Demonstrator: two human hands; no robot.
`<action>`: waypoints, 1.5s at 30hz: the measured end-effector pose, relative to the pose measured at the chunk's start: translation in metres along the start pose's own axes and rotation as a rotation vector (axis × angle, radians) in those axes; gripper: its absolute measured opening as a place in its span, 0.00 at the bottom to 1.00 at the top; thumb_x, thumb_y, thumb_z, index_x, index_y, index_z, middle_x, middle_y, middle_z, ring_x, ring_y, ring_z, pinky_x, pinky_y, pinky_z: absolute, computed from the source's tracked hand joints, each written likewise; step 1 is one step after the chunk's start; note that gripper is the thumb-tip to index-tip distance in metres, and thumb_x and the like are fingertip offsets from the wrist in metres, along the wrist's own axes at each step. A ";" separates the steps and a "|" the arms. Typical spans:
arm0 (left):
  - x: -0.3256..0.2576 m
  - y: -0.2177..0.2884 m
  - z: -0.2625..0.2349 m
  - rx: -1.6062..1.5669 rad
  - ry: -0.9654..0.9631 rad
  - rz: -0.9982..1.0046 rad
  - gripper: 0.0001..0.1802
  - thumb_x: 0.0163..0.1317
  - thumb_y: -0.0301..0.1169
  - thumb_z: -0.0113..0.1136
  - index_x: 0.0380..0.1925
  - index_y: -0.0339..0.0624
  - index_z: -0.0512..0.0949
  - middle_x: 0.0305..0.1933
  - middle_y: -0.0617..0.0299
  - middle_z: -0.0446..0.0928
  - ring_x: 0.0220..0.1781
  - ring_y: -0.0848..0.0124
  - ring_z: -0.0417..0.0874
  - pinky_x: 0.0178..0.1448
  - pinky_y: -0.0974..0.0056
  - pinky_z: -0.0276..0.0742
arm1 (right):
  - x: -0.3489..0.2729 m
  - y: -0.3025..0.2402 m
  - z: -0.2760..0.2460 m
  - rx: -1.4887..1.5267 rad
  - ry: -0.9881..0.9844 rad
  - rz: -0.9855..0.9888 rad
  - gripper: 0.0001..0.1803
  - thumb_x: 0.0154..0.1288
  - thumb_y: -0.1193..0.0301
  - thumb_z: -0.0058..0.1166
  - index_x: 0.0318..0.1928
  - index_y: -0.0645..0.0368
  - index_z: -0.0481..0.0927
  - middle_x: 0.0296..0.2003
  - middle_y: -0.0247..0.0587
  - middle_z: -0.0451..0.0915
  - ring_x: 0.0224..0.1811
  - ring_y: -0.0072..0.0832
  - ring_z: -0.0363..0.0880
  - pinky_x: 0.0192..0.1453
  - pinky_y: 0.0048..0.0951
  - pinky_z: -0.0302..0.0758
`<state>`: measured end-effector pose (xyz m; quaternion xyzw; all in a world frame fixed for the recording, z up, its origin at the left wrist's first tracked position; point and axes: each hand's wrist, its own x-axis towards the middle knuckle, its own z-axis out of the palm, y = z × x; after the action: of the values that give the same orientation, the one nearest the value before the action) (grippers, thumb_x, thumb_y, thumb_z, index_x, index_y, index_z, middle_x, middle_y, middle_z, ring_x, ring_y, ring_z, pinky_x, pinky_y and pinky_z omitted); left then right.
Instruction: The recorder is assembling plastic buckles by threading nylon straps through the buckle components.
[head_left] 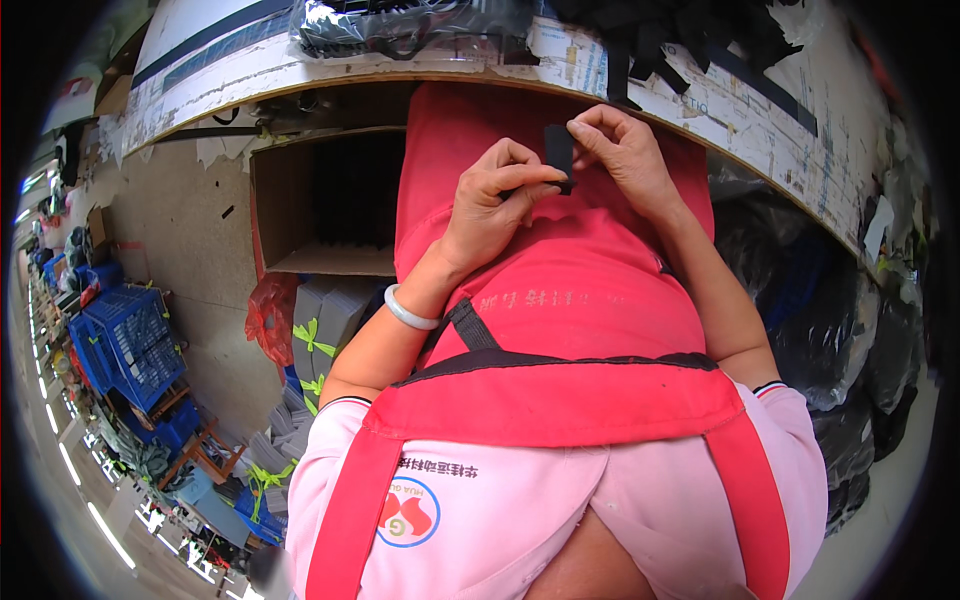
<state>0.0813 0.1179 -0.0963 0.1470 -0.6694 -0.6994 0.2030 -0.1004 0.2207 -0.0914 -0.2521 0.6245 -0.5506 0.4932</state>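
Across the far side curves a scuffed white worktable (pixel 840 165), then a red apron (pixel 570 265) beside an open cardboard box (pixel 277 205). Over the apron, the left hand (pixel 497 195) pinches the lower end, and the right hand (pixel 628 155) the upper edge, of a black strip (pixel 558 150).

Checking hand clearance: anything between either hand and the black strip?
Nothing visible. The left hand pinches the strip near its lower end; the right hand has fingertips at its upper right edge, grip unclear. The apron lies behind, not between.
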 end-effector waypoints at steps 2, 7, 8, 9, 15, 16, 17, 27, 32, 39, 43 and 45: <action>-0.001 0.001 0.002 -0.024 0.025 -0.018 0.10 0.59 0.16 0.60 0.38 0.38 0.84 0.37 0.65 0.70 0.26 0.81 0.74 0.25 0.77 0.72 | 0.000 0.000 0.002 0.013 0.004 0.004 0.07 0.69 0.69 0.55 0.41 0.60 0.77 0.33 0.30 0.79 0.33 0.15 0.77 0.39 0.18 0.76; -0.006 0.001 0.002 -0.248 0.092 -0.199 0.08 0.62 0.20 0.59 0.41 0.35 0.82 0.41 0.62 0.74 0.24 0.78 0.76 0.27 0.76 0.74 | 0.005 -0.003 0.004 0.027 0.173 -0.129 0.07 0.65 0.75 0.58 0.42 0.59 0.74 0.33 0.30 0.78 0.32 0.16 0.77 0.39 0.18 0.76; -0.005 -0.003 0.001 -0.415 0.164 -0.338 0.09 0.64 0.23 0.58 0.44 0.34 0.80 0.45 0.58 0.75 0.25 0.76 0.77 0.29 0.74 0.75 | 0.010 -0.006 0.003 0.005 0.204 -0.172 0.07 0.65 0.75 0.58 0.42 0.59 0.75 0.33 0.31 0.78 0.31 0.17 0.77 0.38 0.18 0.76; -0.005 -0.009 -0.002 -0.580 0.237 -0.478 0.12 0.66 0.25 0.57 0.47 0.33 0.78 0.49 0.55 0.76 0.26 0.75 0.79 0.31 0.73 0.76 | 0.016 -0.010 0.005 0.036 0.228 -0.260 0.07 0.65 0.75 0.58 0.42 0.59 0.75 0.33 0.31 0.78 0.33 0.18 0.78 0.39 0.18 0.77; -0.006 -0.019 -0.003 -0.788 -0.003 -0.584 0.20 0.72 0.29 0.47 0.61 0.35 0.62 0.50 0.51 0.77 0.35 0.66 0.83 0.41 0.65 0.81 | 0.030 -0.063 0.081 0.111 -0.197 -0.333 0.15 0.69 0.72 0.54 0.54 0.62 0.73 0.48 0.39 0.78 0.47 0.23 0.79 0.49 0.23 0.78; -0.005 -0.018 -0.004 -0.709 -0.049 -0.582 0.19 0.72 0.29 0.47 0.60 0.36 0.62 0.47 0.52 0.77 0.33 0.66 0.83 0.39 0.66 0.80 | 0.029 -0.059 0.084 -0.012 -0.221 -0.369 0.17 0.70 0.72 0.53 0.57 0.62 0.72 0.49 0.39 0.78 0.48 0.24 0.78 0.52 0.23 0.76; -0.004 -0.018 -0.005 -0.631 -0.094 -0.582 0.19 0.72 0.28 0.46 0.60 0.37 0.62 0.44 0.53 0.78 0.32 0.67 0.82 0.36 0.66 0.80 | 0.027 -0.057 0.084 -0.172 -0.207 -0.407 0.16 0.69 0.72 0.54 0.55 0.63 0.73 0.47 0.38 0.79 0.45 0.23 0.79 0.50 0.23 0.76; -0.006 -0.018 0.001 -0.432 -0.041 -0.332 0.24 0.76 0.36 0.38 0.69 0.42 0.56 0.31 0.58 0.77 0.22 0.79 0.72 0.26 0.77 0.70 | -0.003 -0.020 0.028 -0.081 -0.309 0.274 0.08 0.69 0.71 0.53 0.43 0.64 0.77 0.29 0.35 0.79 0.25 0.16 0.75 0.31 0.17 0.71; 0.000 -0.016 0.000 -0.538 0.114 -0.398 0.14 0.74 0.36 0.46 0.51 0.39 0.68 0.30 0.59 0.77 0.21 0.77 0.75 0.21 0.75 0.68 | 0.002 -0.012 0.022 0.049 -0.216 0.217 0.08 0.69 0.70 0.54 0.42 0.62 0.77 0.29 0.33 0.79 0.30 0.16 0.77 0.35 0.17 0.74; 0.004 -0.019 -0.001 -0.585 0.199 -0.458 0.06 0.67 0.30 0.57 0.36 0.40 0.74 0.27 0.60 0.78 0.19 0.76 0.76 0.21 0.74 0.70 | -0.005 0.001 0.014 -0.025 -0.152 0.102 0.08 0.66 0.69 0.58 0.38 0.61 0.78 0.29 0.30 0.78 0.28 0.15 0.76 0.33 0.18 0.75; 0.011 -0.021 -0.008 -0.642 0.319 -0.446 0.06 0.63 0.26 0.59 0.34 0.37 0.73 0.39 0.51 0.80 0.28 0.70 0.83 0.26 0.70 0.78 | -0.028 -0.010 0.006 -0.653 0.243 -0.544 0.09 0.62 0.73 0.61 0.43 0.58 0.79 0.30 0.32 0.77 0.30 0.17 0.75 0.35 0.20 0.73; 0.013 -0.025 -0.014 -0.678 0.286 -0.422 0.06 0.63 0.25 0.60 0.34 0.37 0.72 0.39 0.53 0.79 0.31 0.69 0.84 0.28 0.68 0.81 | -0.043 -0.020 -0.003 -0.621 0.441 -0.495 0.12 0.59 0.76 0.62 0.45 0.56 0.79 0.31 0.33 0.76 0.30 0.19 0.75 0.35 0.20 0.73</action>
<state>0.0740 0.1002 -0.1215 0.3015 -0.3216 -0.8788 0.1829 -0.0911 0.2529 -0.0581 -0.4065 0.7711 -0.4791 0.1028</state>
